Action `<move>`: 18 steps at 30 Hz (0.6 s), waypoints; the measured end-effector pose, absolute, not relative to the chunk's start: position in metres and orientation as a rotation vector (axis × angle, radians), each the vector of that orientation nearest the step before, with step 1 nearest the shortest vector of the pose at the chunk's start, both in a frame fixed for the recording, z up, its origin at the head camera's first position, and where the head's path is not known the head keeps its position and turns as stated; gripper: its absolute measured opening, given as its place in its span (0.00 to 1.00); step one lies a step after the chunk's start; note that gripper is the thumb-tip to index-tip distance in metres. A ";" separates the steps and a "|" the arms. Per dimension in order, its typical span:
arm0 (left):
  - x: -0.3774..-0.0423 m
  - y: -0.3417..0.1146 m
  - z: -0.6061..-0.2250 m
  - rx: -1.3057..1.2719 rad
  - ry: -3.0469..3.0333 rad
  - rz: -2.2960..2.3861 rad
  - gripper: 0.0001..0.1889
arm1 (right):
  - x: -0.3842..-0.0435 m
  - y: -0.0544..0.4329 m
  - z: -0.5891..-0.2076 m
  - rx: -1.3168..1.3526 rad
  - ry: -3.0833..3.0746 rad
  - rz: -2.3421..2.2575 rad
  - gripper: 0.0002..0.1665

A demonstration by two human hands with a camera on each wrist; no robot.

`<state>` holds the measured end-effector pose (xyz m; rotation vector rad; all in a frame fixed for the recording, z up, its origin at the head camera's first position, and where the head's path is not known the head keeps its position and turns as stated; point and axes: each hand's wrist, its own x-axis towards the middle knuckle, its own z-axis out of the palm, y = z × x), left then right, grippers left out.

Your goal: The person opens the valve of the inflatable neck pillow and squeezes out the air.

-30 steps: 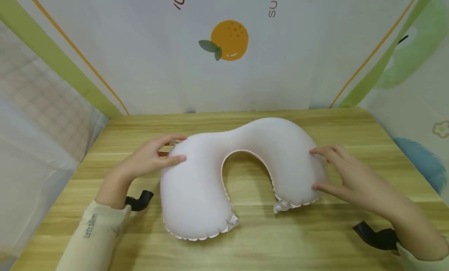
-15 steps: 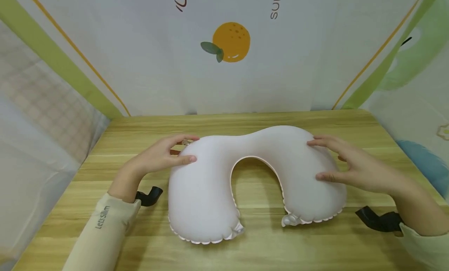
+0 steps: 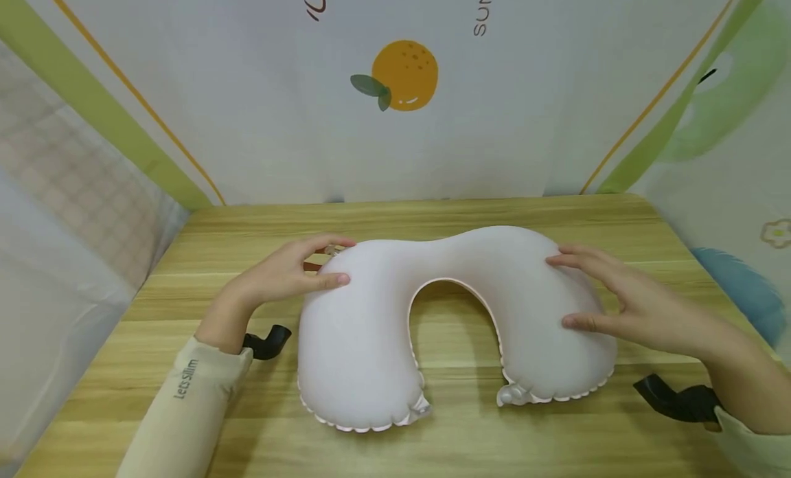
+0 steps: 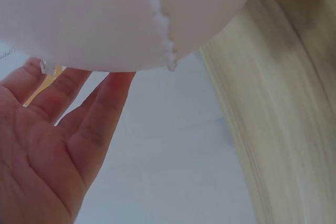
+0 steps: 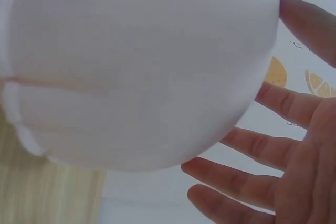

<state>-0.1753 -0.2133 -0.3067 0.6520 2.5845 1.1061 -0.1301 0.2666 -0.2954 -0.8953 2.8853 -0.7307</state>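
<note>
A puffed-up, pale U-shaped neck pillow lies across the wooden table in the head view, its open side facing me. Crimped seams edge both of its ends. My left hand touches its upper left side, thumb on top and fingertips along the back edge. Beside those fingers is a small clear plastic piece, which looks like a valve. On the other end, my right hand rests its thumb and fingertips against the outer side. The right wrist view shows straight, spread fingers along the pillow's curve.
The wooden table ends at a white hanging cloth printed with an orange. Pale printed cloths also hang at both sides. A black curved piece sits at my left wrist, and another black piece at my right.
The pillow has shifted right and towards me, its right end swinging lower. Both hands stay in contact; the left moved right with it, the right slid slightly along its end.
</note>
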 end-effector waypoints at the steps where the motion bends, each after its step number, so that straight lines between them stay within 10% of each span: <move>1: -0.175 -0.214 -0.306 0.655 2.585 1.105 0.31 | -0.131 0.266 -0.294 -0.926 2.892 -0.711 0.45; 18: -0.161 -0.236 -0.305 0.588 2.809 1.093 0.23 | -0.167 0.203 -0.227 -1.090 2.771 -0.742 0.40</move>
